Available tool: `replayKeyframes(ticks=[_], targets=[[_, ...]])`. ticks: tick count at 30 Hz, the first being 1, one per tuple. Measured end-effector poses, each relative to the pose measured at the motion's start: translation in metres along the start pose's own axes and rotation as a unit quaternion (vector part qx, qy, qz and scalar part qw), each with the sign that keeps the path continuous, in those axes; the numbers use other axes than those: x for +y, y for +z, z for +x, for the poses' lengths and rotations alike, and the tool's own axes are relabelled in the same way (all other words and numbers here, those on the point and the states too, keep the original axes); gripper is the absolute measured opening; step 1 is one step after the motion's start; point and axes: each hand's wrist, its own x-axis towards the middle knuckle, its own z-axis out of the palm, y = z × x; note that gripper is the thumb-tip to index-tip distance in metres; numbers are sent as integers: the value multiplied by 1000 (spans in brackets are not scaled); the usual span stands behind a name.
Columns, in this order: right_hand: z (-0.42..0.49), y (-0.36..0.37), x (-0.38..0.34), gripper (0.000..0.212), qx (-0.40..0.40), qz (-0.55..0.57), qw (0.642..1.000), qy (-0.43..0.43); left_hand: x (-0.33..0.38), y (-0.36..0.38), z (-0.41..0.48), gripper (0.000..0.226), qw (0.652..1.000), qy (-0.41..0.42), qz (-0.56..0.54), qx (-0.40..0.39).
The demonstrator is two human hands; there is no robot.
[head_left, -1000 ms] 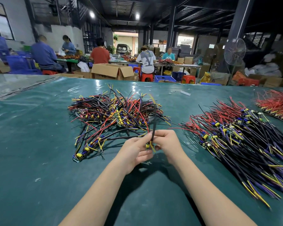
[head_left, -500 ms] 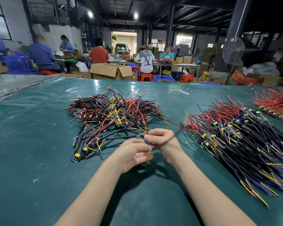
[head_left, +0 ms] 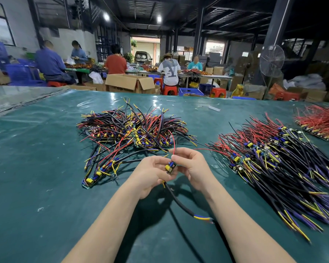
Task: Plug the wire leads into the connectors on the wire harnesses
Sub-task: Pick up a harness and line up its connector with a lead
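My left hand [head_left: 150,173] and my right hand [head_left: 190,166] meet over the green table and together grip one small harness board [head_left: 170,167] with a yellow and a blue part on it. A red lead [head_left: 174,141] rises from it between my right fingertips. Its black cable [head_left: 180,203] hangs down toward me and ends in yellow and blue leads [head_left: 202,217]. A tangled pile of harnesses [head_left: 133,130] lies just beyond my hands.
A long heap of harnesses [head_left: 277,168] stretches along the right side. A red wire bundle [head_left: 321,120] lies at the far right. The green table cover [head_left: 36,168] spreads left. Cardboard boxes [head_left: 129,83], seated workers and a standing fan [head_left: 271,60] are behind the table.
The harness has been turned in my hands: its black cable, which stood up a second ago, now hangs down toward me, and the small board faces up between my fingers.
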Motion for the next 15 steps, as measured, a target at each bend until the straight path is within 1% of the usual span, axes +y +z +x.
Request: replayKeyframes(ticks=[2,4,7,12,14,15], targets=[[-2,-1,0,18,-33,-14,999,2,1,0,0,40,1000,7,5,3],[-3,-3,-1,21,-45,-19,999,7,2,-1,-1,40,1000,11,-3,-13],[-3,-5,-3,21,-20,-2,1000,4,4,-3,-4,45,999,14,-3,-50],[-3,-6,-3,22,18,2,1000,-12,10,-7,-9,63,990,33,74,-117],[-4,-7,-3,23,19,8,1000,-9,10,-8,-8,56,992,28,69,-106],[-4,-6,-2,23,16,12,1000,-6,10,-8,-8,46,995,21,48,-85]])
